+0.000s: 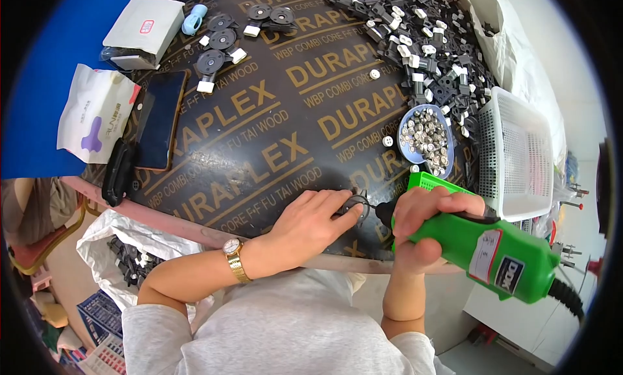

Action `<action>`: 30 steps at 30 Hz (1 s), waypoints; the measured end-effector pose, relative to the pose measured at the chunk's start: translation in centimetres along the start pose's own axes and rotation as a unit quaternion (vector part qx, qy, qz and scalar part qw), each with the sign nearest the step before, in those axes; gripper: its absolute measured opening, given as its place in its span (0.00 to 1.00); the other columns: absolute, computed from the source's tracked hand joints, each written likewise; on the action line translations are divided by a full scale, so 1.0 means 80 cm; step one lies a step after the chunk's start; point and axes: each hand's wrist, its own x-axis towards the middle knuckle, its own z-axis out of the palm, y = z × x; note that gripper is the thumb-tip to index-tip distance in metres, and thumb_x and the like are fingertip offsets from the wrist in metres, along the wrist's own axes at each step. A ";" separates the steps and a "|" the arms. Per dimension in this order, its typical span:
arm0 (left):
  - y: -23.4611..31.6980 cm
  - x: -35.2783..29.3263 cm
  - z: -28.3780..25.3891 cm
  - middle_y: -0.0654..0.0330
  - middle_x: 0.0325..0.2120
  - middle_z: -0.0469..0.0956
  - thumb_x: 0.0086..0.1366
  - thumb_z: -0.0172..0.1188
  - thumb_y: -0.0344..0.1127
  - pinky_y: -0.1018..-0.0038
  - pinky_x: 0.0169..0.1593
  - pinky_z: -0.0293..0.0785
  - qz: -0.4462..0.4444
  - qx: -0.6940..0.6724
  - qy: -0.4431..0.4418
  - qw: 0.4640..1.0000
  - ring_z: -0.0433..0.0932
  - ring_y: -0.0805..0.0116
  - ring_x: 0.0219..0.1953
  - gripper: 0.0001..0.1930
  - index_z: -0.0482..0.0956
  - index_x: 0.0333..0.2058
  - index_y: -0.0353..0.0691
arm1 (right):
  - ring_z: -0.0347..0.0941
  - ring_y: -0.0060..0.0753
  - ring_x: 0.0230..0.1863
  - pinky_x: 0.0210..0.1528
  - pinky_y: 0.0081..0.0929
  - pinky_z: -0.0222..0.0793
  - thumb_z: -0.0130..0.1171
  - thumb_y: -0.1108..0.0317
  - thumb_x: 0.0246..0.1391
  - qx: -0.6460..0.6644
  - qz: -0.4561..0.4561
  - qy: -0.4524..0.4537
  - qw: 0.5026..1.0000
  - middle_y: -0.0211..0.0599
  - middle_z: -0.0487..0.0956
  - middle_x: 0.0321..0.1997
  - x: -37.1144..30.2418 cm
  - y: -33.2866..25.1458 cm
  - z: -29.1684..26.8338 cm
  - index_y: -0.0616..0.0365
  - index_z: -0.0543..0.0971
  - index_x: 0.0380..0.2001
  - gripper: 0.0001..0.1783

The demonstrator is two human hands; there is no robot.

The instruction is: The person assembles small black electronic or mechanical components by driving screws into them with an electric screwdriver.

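Observation:
My right hand [425, 222] wraps round a green electric screwdriver [496, 248], held almost level with its black nose pointing left. A black cord runs from its rear end. The fingertips of my left hand [311, 220] press a small black round part [354, 208] against the dark board near its front edge. The screwdriver's tip comes close to this part; whether they touch is too small to tell. My fingers cover some of the part. Just beyond my right hand sits a bright green plastic tray [423, 179], partly hidden by the hand and the tool.
Beyond the tray stands a blue dish [410, 156] of small round metal-and-white pieces. Black and white plastic parts [422, 57] are heaped at far right, near a white basket [519, 148]. Several black wheel assemblies [222, 39], a phone [158, 119] and a white box [143, 31] lie far left.

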 end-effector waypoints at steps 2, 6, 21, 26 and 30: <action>0.002 0.001 0.001 0.51 0.48 0.70 0.54 0.53 0.30 0.68 0.47 0.69 -0.009 -0.007 0.001 1.000 0.72 0.58 0.47 0.21 0.73 0.49 0.41 | 0.66 0.23 0.17 0.24 0.22 0.65 0.73 0.65 0.40 -0.011 0.020 0.057 0.998 0.29 0.71 0.19 0.002 -0.001 0.013 0.55 0.64 0.40 0.29; 0.008 0.001 0.000 0.51 0.45 0.71 0.52 0.54 0.29 0.66 0.46 0.71 -0.027 -0.023 0.009 0.999 0.73 0.56 0.44 0.20 0.74 0.47 0.41 | 0.66 0.22 0.19 0.25 0.20 0.62 0.71 0.70 0.41 -0.059 0.060 0.099 0.991 0.30 0.71 0.19 0.002 -0.002 0.026 0.55 0.63 0.39 0.27; 0.012 0.004 0.005 0.59 0.34 0.69 0.50 0.55 0.28 0.70 0.38 0.72 0.043 0.046 -0.005 0.998 0.70 0.61 0.35 0.22 0.74 0.47 0.45 | 0.55 0.20 0.10 0.14 0.18 0.54 0.53 0.35 0.49 -0.060 -0.083 0.109 0.989 0.27 0.64 0.15 -0.006 -0.051 -0.010 0.60 0.62 0.49 0.39; -0.010 -0.011 -0.075 0.54 0.28 0.71 0.53 0.56 0.28 0.69 0.36 0.70 -0.056 -0.165 -0.139 0.975 0.73 0.57 0.31 0.14 0.75 0.41 0.38 | 0.60 0.23 0.11 0.13 0.17 0.55 0.59 0.40 0.47 -0.112 -0.051 0.147 0.981 0.31 0.69 0.16 -0.044 -0.076 -0.098 0.60 0.60 0.46 0.38; -0.034 -0.066 -0.160 0.55 0.25 0.76 0.60 0.54 0.33 0.72 0.33 0.70 -0.253 -0.242 -0.224 0.910 0.75 0.65 0.28 0.09 0.77 0.35 0.35 | 0.57 0.19 0.12 0.14 0.15 0.52 0.55 0.36 0.48 -0.203 -0.016 0.210 0.956 0.27 0.64 0.15 -0.078 -0.088 -0.134 0.58 0.62 0.44 0.37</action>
